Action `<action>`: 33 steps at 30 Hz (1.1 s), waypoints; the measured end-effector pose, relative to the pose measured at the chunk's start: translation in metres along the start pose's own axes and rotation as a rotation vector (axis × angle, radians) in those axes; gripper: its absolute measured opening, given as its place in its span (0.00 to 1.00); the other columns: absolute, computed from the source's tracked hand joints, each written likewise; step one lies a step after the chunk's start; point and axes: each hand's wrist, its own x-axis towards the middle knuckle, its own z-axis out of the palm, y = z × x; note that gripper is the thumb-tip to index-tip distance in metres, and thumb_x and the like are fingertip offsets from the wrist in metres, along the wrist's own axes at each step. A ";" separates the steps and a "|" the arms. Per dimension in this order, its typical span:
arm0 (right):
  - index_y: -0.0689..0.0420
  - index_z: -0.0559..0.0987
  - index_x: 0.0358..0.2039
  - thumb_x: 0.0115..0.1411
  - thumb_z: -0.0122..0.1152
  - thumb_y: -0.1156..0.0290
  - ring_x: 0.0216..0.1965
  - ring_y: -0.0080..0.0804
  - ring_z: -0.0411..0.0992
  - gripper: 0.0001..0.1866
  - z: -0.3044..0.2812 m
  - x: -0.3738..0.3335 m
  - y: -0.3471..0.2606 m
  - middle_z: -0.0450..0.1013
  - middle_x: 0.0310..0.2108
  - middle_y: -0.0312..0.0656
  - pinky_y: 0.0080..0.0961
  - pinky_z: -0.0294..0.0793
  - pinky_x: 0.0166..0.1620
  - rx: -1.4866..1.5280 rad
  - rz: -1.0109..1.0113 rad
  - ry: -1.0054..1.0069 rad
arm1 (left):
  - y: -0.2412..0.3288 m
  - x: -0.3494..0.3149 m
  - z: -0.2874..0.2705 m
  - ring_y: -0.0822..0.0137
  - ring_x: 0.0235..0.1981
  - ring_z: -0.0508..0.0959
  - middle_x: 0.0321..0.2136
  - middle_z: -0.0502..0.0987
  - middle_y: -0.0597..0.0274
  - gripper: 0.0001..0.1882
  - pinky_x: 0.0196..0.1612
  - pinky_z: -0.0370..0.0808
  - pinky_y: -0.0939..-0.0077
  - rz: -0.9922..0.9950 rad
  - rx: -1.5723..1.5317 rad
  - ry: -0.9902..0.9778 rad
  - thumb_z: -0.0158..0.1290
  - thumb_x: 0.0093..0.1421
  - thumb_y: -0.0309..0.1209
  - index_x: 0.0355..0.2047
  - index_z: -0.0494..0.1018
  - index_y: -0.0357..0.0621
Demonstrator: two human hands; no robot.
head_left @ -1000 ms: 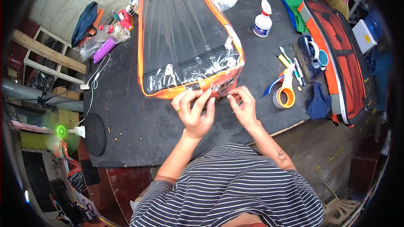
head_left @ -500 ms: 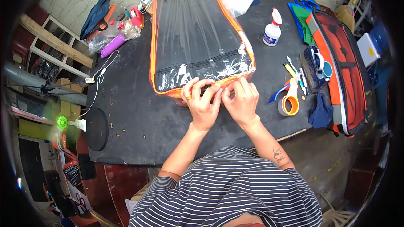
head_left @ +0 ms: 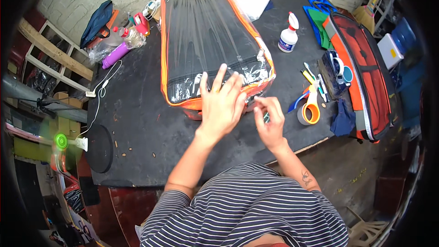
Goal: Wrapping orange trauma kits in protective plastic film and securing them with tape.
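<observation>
A large black bag (head_left: 196, 32) with orange edging lies on the dark table, covered by clear plastic. My left hand (head_left: 221, 103) rests flat on the bag's near end, fingers spread over the plastic beside the zipper. By the near right corner of the bag, my right hand (head_left: 270, 121) is closed, with thumb and forefinger pinched together near the edge. A small greenish bit shows against its palm, too small to name. Whatever the fingertips hold is hidden.
To the right lie a tape roll (head_left: 308, 113), orange-handled scissors (head_left: 313, 95), pens and a dark case (head_left: 335, 74). Beyond them stands a red-and-black bag (head_left: 366, 73). A spray bottle (head_left: 288, 36) is farther back. At left are a purple bottle (head_left: 115, 56) and a white cable (head_left: 98, 105).
Both hands were pinching the bag's near edge together. My left hand has opened and flattened onto the plastic; my right hand has moved slightly right and down, away from it.
</observation>
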 end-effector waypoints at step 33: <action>0.54 0.68 0.18 0.39 0.61 0.77 0.22 0.35 0.65 0.10 0.026 0.026 0.015 0.63 0.18 0.37 0.33 0.61 0.32 -0.478 -0.280 0.079 | -0.030 0.026 -0.004 0.56 0.62 0.60 0.57 0.66 0.55 0.32 0.63 0.49 0.52 -0.090 -0.317 -0.279 0.61 0.45 0.37 0.54 0.70 0.49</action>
